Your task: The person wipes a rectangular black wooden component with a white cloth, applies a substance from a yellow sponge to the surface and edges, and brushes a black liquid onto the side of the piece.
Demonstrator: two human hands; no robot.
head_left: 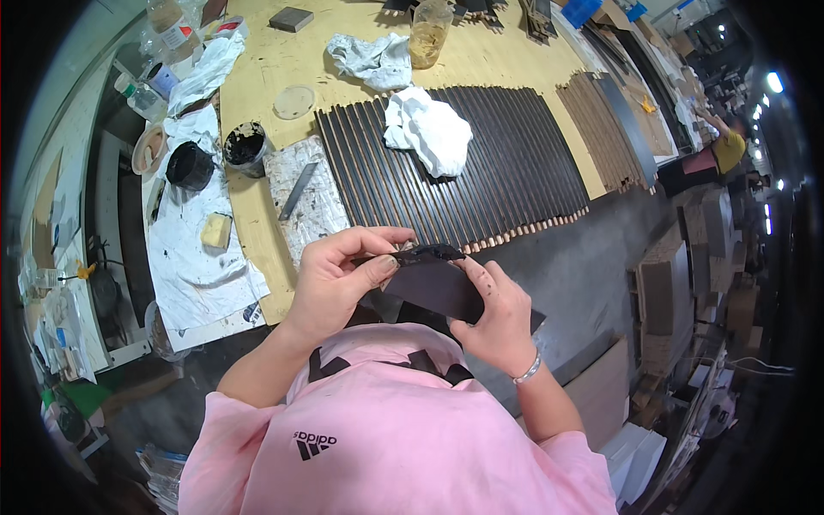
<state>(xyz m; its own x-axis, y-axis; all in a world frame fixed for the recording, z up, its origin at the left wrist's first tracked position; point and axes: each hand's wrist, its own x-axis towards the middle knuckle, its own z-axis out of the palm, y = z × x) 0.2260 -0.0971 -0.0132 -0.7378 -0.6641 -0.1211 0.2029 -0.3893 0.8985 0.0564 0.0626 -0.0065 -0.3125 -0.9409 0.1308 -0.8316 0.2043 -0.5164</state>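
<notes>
Close to my body, both hands hold a dark, flat, scraper-like sheet (433, 287) with wet-looking black paste along its far edge. My left hand (336, 273) pinches its left corner between thumb and fingers, and the fingertips are smudged. The right hand (498, 307) is closed around its other side, with dark marks on the fingers. Just beyond them, many dark strips (506, 129) with light wooden ends lie side by side on the yellowish table (300, 60). A crumpled white cloth (429, 129) rests on the strips.
Left of the strips are a paste-smeared board (322, 225) with a flat dark bar, a tub of black paste (246, 148), a black cup (189, 166) and a yellow sponge (216, 231). A plastic cup (429, 36) stands at the back. Another person (725, 153) is at far right.
</notes>
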